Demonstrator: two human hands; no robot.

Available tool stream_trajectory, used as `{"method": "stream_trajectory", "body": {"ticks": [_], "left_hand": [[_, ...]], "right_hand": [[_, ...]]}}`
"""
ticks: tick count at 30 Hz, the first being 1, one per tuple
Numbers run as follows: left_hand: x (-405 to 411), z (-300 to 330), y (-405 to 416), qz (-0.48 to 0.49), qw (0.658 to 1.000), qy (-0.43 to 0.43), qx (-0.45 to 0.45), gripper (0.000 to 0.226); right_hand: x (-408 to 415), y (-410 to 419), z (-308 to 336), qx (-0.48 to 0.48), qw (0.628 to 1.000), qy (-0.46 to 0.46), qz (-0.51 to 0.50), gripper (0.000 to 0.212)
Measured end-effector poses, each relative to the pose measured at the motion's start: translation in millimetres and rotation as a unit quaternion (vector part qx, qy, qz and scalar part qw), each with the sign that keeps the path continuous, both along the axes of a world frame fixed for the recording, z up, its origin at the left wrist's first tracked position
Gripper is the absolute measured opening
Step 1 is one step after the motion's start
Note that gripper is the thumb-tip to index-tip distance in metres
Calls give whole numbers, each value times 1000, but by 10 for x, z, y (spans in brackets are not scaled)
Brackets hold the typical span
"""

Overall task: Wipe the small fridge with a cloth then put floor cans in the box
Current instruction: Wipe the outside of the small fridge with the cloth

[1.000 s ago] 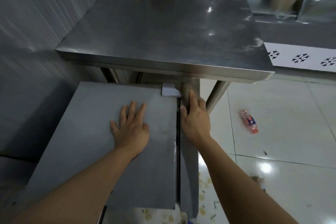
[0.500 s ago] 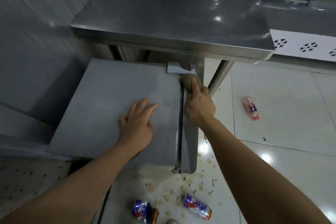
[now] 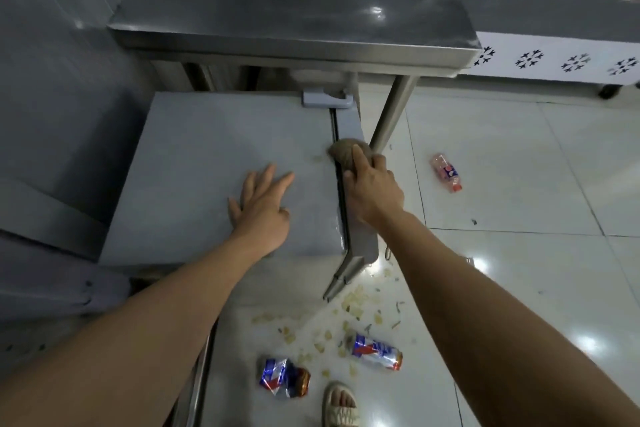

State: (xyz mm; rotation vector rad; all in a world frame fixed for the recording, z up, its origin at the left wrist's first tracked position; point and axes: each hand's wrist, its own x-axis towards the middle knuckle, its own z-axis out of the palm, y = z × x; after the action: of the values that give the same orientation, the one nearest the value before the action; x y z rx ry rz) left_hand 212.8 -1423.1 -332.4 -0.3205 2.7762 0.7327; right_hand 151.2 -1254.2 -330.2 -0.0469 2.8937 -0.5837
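Cloth: a brown, wadded cloth (image 3: 343,157) lay on the fridge (image 3: 207,163) top's right edge, by the door seam.
Right hand: the right hand (image 3: 372,189) clenched it, fingers curled over, likely to scrub.
Left hand: the left hand (image 3: 262,206) lay flat, fingers released, probably bracing.
Cans: two crumpled cans (image 3: 375,351) lay on glossy floor tiles before the fridge, among crumbs.

1. The left hand (image 3: 259,208) lies palm down, its fingers (image 3: 268,177) straight and spread, flat against the grey top it rests on.
2. The right hand (image 3: 372,187) curls its fingers (image 3: 358,158) over a wadded brown cloth (image 3: 343,154) and presses it down.
3. Both bare forearms reach forward from the lower edge of the view, the left one angled inward.
4. A sandalled foot (image 3: 341,404) shows at the bottom.
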Motion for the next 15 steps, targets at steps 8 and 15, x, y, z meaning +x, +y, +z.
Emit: {"method": "stream_trajectory", "body": {"ticks": [8,15], "left_hand": [[558,-32,-300,-86,991,99,-23,60],[811,-91,-331,-90,992,83,-15,62]], "right_hand": [[1155,114,-65,-19,998,56,-15,56],[1720,-40,-57,20,997,37,-72,70]]}}
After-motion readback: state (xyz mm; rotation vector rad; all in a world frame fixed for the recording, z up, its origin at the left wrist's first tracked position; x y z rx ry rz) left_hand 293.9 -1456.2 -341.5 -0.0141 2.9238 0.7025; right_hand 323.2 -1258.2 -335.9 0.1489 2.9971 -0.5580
